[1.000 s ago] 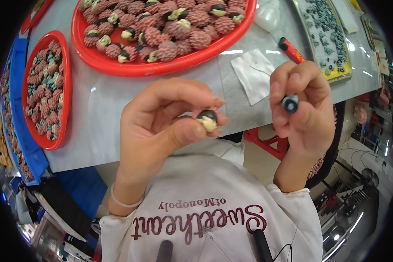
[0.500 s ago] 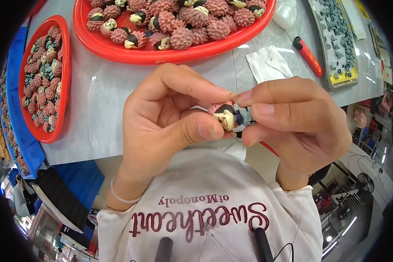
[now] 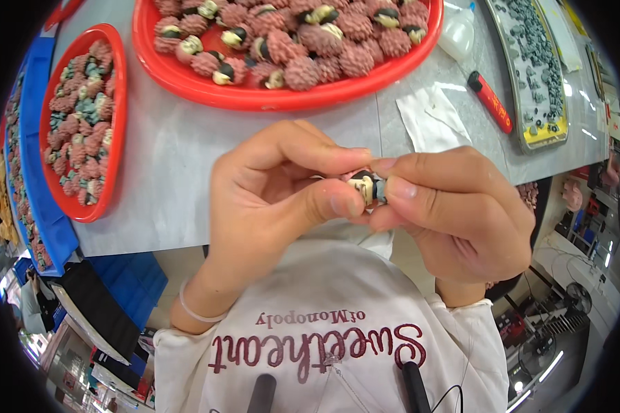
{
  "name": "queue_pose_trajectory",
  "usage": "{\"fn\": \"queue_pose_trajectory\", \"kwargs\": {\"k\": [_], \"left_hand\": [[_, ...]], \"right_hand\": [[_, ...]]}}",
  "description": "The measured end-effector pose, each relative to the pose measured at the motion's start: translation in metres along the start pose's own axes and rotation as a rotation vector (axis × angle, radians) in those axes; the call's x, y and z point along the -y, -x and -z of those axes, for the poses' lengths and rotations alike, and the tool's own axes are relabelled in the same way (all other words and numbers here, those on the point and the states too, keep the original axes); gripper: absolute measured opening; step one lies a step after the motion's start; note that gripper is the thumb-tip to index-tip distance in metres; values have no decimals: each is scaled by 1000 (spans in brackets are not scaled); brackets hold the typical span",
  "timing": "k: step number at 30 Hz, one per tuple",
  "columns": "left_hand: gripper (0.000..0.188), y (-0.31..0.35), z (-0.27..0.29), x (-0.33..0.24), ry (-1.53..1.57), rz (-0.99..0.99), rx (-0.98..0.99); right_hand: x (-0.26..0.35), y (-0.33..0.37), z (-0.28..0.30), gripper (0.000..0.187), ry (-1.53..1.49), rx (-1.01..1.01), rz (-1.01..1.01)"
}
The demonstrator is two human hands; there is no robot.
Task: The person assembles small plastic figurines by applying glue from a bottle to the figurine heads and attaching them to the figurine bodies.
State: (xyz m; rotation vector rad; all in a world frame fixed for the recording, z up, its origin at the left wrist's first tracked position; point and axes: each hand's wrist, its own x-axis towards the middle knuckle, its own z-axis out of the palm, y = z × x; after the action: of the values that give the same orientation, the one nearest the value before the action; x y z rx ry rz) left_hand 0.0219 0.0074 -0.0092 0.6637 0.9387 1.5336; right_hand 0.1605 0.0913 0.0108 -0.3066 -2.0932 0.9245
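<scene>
Between my two hands, over the near edge of the table, is a small figurine (image 3: 362,186) with a pale face, black hair and a bit of pink. My left hand (image 3: 275,189) pinches its head end between thumb and fingers. From the other side my right hand (image 3: 455,206) grips a grey-blue piece (image 3: 381,191) at the figurine's neck end, mostly hidden by the fingertips. Both hands' fingertips nearly meet. Beyond them a large red tray (image 3: 269,101) holds many pink, spiky-haired figurine heads (image 3: 303,72).
On the left stand a red oval tray (image 3: 119,131) of pink and grey parts and a blue bin (image 3: 31,158). At right lie a white cloth (image 3: 430,117), a red marker-like tube (image 3: 490,102), a clear plastic bottle (image 3: 458,33) and a tray (image 3: 561,131) of small grey parts.
The grey-blue piece and the head are closer together, with less of the piece showing. My hands have come nearer each other and sit slightly lower in view; the view has shifted slightly.
</scene>
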Motion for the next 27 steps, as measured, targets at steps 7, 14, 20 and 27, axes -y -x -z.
{"fn": "queue_pose_trajectory", "kwargs": {"k": [7, 14, 20, 27], "left_hand": [[27, 13, 5, -24, -150, -195, 22], [23, 6, 60, -102, -1509, -423, -616], [30, -43, 13, -81, -1483, -400, 79], [28, -50, 18, -71, -1468, -319, 124]], "right_hand": [[3, -6, 9, 29, 214, 63, 122], [-41, -27, 59, 16, 306, -333, -243], [-59, -34, 55, 20, 680, 27, -517], [-50, -36, 47, 17, 774, 42, -550]]}}
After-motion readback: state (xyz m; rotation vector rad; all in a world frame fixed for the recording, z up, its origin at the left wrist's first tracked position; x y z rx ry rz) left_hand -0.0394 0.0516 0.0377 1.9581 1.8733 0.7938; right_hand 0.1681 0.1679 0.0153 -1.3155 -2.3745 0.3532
